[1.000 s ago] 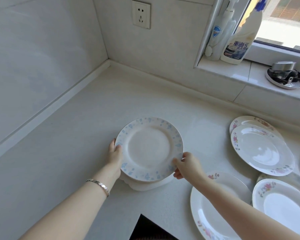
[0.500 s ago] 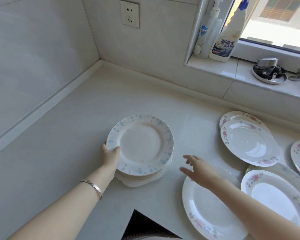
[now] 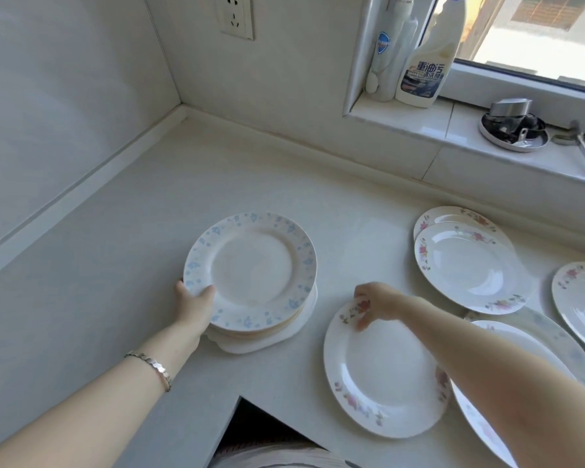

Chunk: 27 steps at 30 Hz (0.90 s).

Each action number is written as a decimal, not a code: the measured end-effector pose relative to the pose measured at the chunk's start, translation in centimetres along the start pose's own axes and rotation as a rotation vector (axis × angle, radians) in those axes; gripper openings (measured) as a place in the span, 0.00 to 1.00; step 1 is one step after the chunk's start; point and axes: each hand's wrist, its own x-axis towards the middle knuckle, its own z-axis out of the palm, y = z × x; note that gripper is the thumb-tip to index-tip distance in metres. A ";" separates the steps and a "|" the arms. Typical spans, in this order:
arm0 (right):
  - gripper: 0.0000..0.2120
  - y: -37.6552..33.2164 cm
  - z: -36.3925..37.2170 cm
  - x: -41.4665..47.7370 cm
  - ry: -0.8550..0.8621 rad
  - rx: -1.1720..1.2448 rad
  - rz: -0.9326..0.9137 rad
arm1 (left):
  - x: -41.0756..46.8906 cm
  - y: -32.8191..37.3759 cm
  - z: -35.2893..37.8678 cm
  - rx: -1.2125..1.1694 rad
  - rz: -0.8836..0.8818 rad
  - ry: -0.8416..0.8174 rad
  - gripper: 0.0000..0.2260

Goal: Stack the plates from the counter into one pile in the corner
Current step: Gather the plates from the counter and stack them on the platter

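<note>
Grip of left hand (image 3: 194, 304) curled round blue-flowered plate (image 3: 250, 271) rim, right hand (image 3: 376, 301) palm-down, grip pinching pink-flowered plate (image 3: 385, 376) rim.

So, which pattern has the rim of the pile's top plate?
Pale blue flowers on the top plate; head view.

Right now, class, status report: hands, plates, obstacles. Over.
Left hand grips blue-flowered round plate atop pile. Right hand pinches rim of pink-flowered white oval plate. Bare counter between them.

Glossy glazed plates (image 3: 385, 373) lie on a smooth matt counter (image 3: 115, 282).
</note>
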 end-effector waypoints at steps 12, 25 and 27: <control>0.14 -2.7 -11.8 -6.1 0.387 0.053 -0.036 | 0.7 0.4 0.3 0.022 -0.046 0.007 0.19; 0.04 -11.9 -17.0 -11.8 1.086 0.426 -0.167 | 1.2 0.0 0.0 0.003 -0.021 -0.041 0.21; 0.07 -12.2 -15.9 -9.9 1.042 0.706 -0.120 | 1.1 0.0 -0.2 -0.028 -0.013 -0.040 0.20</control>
